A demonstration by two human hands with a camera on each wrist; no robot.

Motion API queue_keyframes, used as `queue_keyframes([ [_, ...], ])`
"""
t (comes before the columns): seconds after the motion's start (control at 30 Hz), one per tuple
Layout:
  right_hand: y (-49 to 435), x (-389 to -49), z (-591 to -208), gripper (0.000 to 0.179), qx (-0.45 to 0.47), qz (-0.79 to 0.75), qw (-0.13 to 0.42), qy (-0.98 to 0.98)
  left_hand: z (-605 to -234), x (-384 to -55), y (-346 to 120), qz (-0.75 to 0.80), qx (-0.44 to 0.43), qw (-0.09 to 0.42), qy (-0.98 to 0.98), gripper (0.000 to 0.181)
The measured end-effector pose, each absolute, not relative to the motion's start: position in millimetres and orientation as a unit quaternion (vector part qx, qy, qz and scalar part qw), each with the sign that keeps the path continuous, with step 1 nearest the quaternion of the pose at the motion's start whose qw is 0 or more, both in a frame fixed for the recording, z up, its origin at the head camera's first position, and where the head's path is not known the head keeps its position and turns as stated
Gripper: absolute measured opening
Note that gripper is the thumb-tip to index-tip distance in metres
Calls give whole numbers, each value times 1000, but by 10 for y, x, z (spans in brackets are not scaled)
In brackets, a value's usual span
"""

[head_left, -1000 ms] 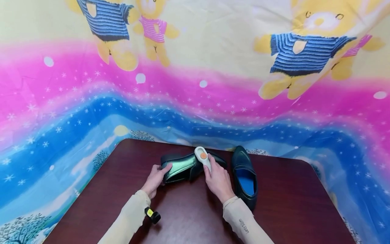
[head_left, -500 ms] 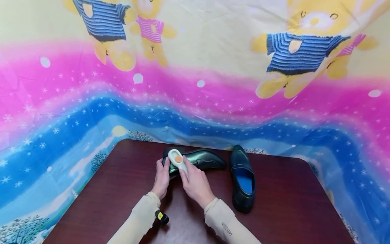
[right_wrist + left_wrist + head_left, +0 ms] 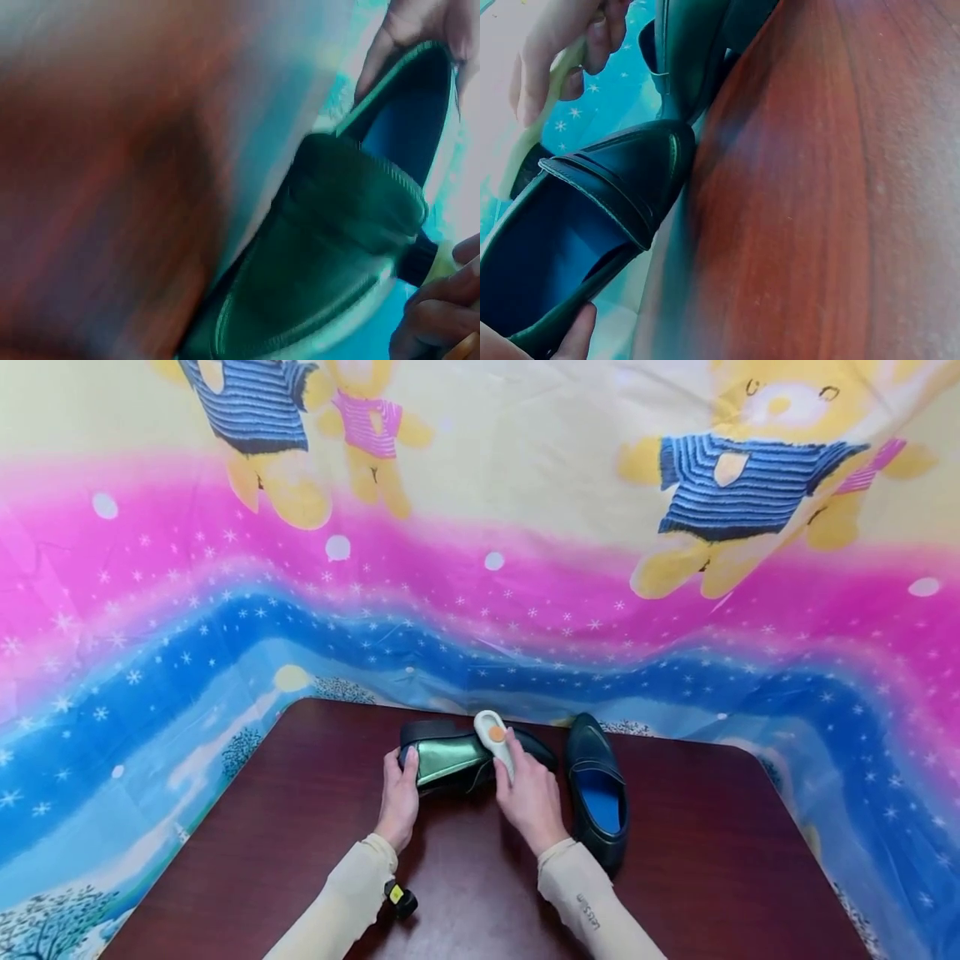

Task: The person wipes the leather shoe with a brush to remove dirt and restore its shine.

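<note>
A dark green leather loafer (image 3: pixel 452 760) is tilted on its side near the table's back edge, its toe pointing right. My left hand (image 3: pixel 399 802) grips its heel, thumb on the near side. In my right hand (image 3: pixel 534 797) is a shoe brush with a pale handle (image 3: pixel 491 733) bearing an orange spot. Its dark bristles (image 3: pixel 416 259) touch the loafer's side near the front of the opening in the right wrist view. The blue insole (image 3: pixel 547 247) shows in the left wrist view.
A matching loafer (image 3: pixel 588 752) stands upright just right of my right hand, toe toward the back. The dark red wooden table (image 3: pixel 720 860) ends at a printed bear curtain (image 3: pixel 480 635) behind. A small black device (image 3: pixel 401 897) hangs at my left wrist.
The brush went left along the loafer to the heel, then came back right to mid-shoe. My left hand shifted slightly right and the loafer tilted further onto its side.
</note>
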State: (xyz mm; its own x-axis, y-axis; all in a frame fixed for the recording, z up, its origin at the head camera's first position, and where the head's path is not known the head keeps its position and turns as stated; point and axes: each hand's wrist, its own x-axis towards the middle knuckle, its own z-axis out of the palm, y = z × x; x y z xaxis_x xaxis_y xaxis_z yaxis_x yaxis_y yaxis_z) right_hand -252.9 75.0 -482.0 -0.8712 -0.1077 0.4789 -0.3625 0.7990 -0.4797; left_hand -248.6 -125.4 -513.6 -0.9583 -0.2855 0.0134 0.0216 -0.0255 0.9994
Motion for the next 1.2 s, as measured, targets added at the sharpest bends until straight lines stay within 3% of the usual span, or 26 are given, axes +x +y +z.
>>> queue_keyframes([
  [0.23,764,-2513,-4749,54,121,329,181,-919,-5120,-2496,-1252,-701,92,84,-702,59],
  [0.47,480,-2316,-4781,52,258,317,187,-893,-5098,-2502,-1234,-702,100,92,-700,53],
  [0.6,394,-2250,-4802,53,285,305,194,-888,-5061,-2497,-1235,-718,104,74,-684,48],
  [0.9,662,-2381,-4909,52,219,286,226,-905,-5045,-2437,-1250,-776,106,47,-620,46],
  [1.03,828,-2432,-4906,55,146,290,204,-924,-5058,-2428,-1259,-777,98,47,-620,47],
  [1.2,856,-2434,-4860,57,126,308,169,-928,-5073,-2437,-1276,-771,99,52,-627,48],
])
